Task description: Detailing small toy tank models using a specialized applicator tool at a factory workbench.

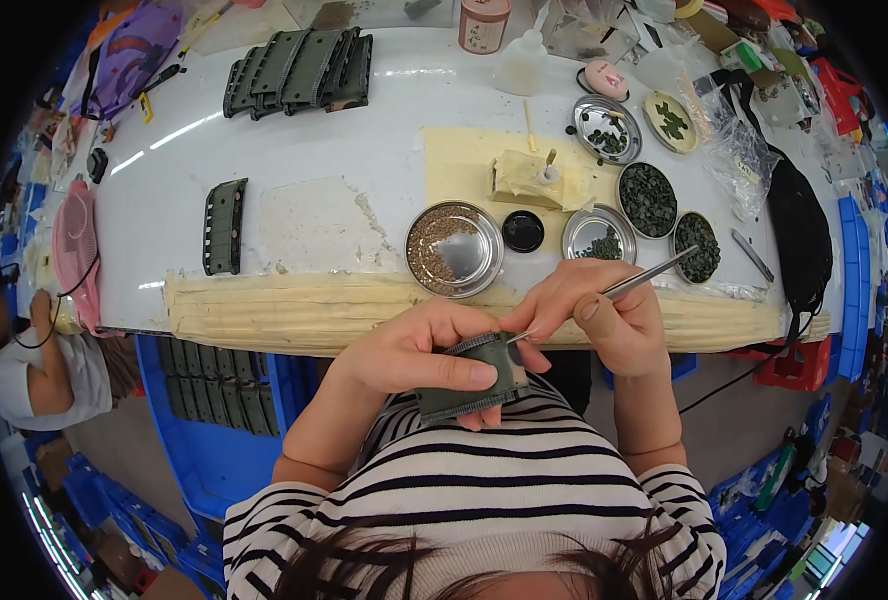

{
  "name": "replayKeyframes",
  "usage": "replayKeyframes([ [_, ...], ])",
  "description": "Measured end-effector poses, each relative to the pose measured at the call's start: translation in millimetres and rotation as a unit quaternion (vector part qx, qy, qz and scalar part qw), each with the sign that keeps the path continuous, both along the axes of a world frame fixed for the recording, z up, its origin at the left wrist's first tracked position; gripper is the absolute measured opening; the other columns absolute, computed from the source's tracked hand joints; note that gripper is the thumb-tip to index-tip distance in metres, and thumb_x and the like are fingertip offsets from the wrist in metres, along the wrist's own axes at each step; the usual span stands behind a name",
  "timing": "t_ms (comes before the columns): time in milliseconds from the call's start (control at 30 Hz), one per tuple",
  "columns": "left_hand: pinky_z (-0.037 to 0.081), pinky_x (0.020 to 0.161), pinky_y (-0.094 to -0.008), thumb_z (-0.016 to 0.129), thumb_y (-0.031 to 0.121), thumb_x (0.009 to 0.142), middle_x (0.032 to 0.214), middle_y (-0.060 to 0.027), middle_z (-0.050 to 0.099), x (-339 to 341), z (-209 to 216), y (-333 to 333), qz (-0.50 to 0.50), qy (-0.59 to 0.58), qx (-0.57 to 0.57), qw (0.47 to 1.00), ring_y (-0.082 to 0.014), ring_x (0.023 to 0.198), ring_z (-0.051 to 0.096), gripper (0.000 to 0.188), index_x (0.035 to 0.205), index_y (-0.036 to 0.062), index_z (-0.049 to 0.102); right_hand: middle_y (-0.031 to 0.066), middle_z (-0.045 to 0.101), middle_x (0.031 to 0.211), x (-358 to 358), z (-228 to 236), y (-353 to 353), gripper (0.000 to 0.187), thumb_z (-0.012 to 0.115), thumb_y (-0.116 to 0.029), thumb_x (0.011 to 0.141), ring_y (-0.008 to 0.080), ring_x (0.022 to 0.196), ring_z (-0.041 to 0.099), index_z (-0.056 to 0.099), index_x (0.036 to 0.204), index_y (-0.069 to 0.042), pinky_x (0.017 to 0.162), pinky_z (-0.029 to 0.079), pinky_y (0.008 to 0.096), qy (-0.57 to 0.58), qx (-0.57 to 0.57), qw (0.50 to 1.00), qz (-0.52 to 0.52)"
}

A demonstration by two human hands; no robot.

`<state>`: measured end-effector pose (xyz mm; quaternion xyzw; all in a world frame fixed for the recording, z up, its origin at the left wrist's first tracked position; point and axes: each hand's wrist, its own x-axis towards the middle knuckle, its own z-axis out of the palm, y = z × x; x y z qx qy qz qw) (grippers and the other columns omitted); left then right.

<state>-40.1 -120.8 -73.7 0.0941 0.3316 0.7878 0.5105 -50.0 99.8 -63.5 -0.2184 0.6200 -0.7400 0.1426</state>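
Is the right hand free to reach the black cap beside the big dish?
Probably not as things stand. The right hand is pinching tweezers against the green strap held by the left hand. The black cap lies uncovered just beyond, so the path itself looks open.

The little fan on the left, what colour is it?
The fan is pink, seen in the head view.

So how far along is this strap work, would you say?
Seemingly done: a stack of green straps at the table's far side, and one strap lying alone. In hand: the left hand grips a green strap piece while the right hand works metal tweezers at it. Probably left: more straps in the blue bin below the table edge.
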Motion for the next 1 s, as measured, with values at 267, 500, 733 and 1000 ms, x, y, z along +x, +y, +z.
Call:
replayKeyframes([
  [267,0.056,0.059,-0.0259,0.063,0.015,0.085,0.090,-0.0179,0.065,-0.5,-2.0,0.7,0.000,0.001,0.007,1.000,-0.0180,0.070,0.067,0.042,0.114,-0.0133,0.053,0.0186,0.068,0.080,-2.3,0.4,1.9,0.035,0.054,-0.029,0.092,0.0226,0.075,0.066,0.068,0.076,-0.001,0.070,0.047,0.0293,0.016,0.007,1.000,0.006],
  [500,0.056,0.059,-0.0260,0.063,0.015,0.084,0.087,-0.0179,0.066,-2.2,-3.2,-0.5,-0.010,-0.003,0.007,1.000,-0.0181,0.069,0.067,0.043,0.115,-0.0132,0.053,0.0190,0.068,0.080,-4.5,2.2,1.7,0.033,0.055,-0.026,0.091,0.0239,0.076,0.066,0.068,0.077,0.000,0.070,0.048,0.0305,0.025,0.004,1.000,0.014],
  [733,0.055,0.059,-0.0239,0.061,0.015,0.085,0.077,-0.0130,0.066,-0.9,1.3,1.3,0.005,-0.001,-0.010,1.000,-0.0164,0.066,0.066,0.042,0.116,-0.0128,0.053,0.0184,0.068,0.078,-4.9,0.5,1.3,0.033,0.056,-0.027,0.090,0.0251,0.074,0.067,0.068,0.075,0.000,0.069,0.049,0.0306,0.025,0.006,1.000,0.009],
  [1000,0.055,0.060,-0.0222,0.060,0.013,0.084,0.075,-0.0120,0.066,-1.9,0.8,-0.3,-0.010,-0.015,0.002,1.000,-0.0149,0.064,0.065,0.042,0.117,-0.0132,0.052,0.0189,0.068,0.077,-6.5,1.6,0.0,0.028,0.057,-0.023,0.086,0.0261,0.073,0.067,0.068,0.074,-0.001,0.068,0.050,0.0309,0.039,-0.002,0.999,0.015],
])
